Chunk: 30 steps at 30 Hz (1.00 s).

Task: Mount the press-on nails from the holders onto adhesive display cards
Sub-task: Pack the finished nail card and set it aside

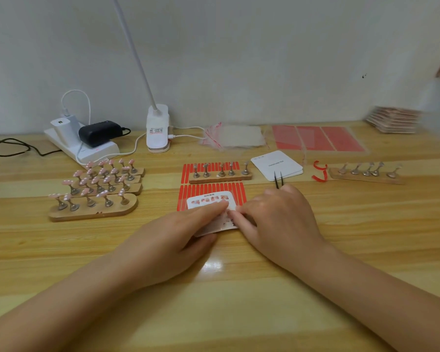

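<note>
both hands meet over a white display card (208, 202) that lies on a sheet of red adhesive strips (211, 191) near the middle of the wooden bench (366, 237). the left hand (173, 240) holds the card's near left part, its forefinger laid flat along the top and its thumb curled under the near edge. the right hand (277, 219) has its fingers (239, 217) curled and pressed together at the card's right edge, their tips meeting the left forefinger; whether they pinch a nail or film there cannot be told. black tweezers (278, 179) stick up from between the knuckles of the right hand, tips pointing away.

just behind the card, a wooden holder with bare metal stands (220, 174) lies on a second red strip sheet (208, 165). to the left, four wooden holders (97, 189) in a stack of rows carry pink press-on nails on their stands. to the right, a small pile of white cards (277, 165), a curl of red backing tape (320, 172) and another holder with stands (366, 174). along the wall: a white power strip (87, 146) with chargers, a clip lamp base (158, 128), clear bags (234, 135), red sheets (318, 138) and a blurred stack of finished cards (394, 119).
</note>
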Available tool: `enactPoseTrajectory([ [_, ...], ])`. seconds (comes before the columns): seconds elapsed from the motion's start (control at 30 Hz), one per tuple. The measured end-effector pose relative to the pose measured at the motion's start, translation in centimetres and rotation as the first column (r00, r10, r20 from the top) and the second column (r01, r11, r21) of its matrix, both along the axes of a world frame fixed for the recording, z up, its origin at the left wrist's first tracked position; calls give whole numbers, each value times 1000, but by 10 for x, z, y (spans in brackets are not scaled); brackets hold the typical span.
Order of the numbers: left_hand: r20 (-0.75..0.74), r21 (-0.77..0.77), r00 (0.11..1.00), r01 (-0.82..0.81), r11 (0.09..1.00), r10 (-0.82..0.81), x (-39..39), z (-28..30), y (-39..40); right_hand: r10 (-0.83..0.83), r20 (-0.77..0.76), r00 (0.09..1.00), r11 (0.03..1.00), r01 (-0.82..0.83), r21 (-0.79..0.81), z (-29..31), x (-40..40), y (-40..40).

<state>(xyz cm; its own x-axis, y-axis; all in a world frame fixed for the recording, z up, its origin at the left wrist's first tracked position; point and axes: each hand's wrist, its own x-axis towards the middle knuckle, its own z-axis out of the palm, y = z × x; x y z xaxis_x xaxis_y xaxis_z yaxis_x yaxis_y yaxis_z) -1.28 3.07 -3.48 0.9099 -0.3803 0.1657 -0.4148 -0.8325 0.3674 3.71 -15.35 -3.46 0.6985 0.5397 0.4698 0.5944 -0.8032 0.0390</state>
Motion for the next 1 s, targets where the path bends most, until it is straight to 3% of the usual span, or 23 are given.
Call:
enactPoseTrajectory([
  [0.57, 166, 142, 986, -45, 989, 21, -7, -21, 41, 75, -95, 993, 996, -71, 53, 2, -2, -2],
  [0.83, 270, -41, 961, -51, 998, 60, -17, -8, 27, 63, -78, 995, 992, -54, 117, -2, 1, -2],
  [1.0, 328, -34, 944, -12, 999, 22, -22, -2, 19, 101, -38, 994, 976, -92, 197, -3, 0, -6],
])
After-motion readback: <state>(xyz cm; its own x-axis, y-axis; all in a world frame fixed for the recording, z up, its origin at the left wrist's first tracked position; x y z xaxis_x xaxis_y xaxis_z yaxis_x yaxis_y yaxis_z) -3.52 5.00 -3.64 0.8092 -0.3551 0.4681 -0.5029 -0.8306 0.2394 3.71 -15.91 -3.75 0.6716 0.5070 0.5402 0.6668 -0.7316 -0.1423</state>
